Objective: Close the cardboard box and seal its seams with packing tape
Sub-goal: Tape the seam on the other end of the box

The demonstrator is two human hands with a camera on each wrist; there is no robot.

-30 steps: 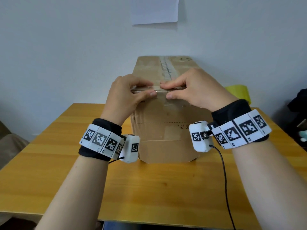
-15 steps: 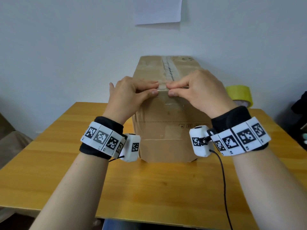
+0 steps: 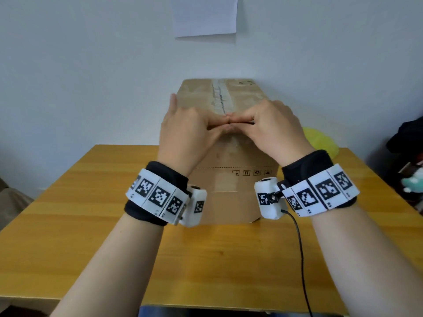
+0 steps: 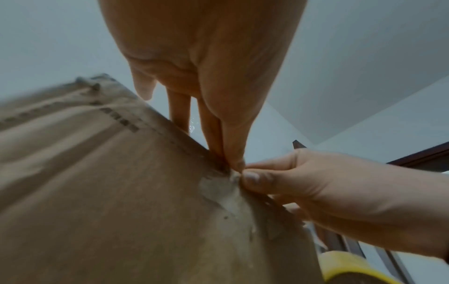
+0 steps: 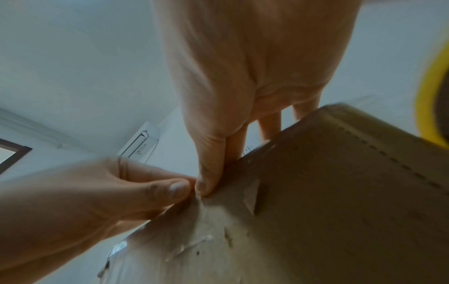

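A tall brown cardboard box [image 3: 229, 161] stands on the wooden table [image 3: 206, 259], its top flaps down and old clear tape along the centre seam [image 3: 218, 97]. My left hand [image 3: 219, 124] and right hand [image 3: 240, 123] meet at the near top edge. Each pinches that edge at the seam, thumb on the front face, fingers on top. The left wrist view shows my left hand [image 4: 228, 159] and right hand [image 4: 248, 178] touching over a whitish tape scrap [image 4: 218, 190]. A yellow tape roll [image 3: 320, 140] lies behind the box at right, partly hidden.
A white wall with a sheet of paper [image 3: 206, 14] rises just behind the box. Dark clutter [image 3: 407, 138] sits past the table's right edge. A black cable [image 3: 299, 248] hangs from my right wrist over the bare tabletop in front of the box.
Both hands slid inward along the near top edge until their fingertips met at the centre seam. My left hand's outer fingers now reach along the box's left top edge.
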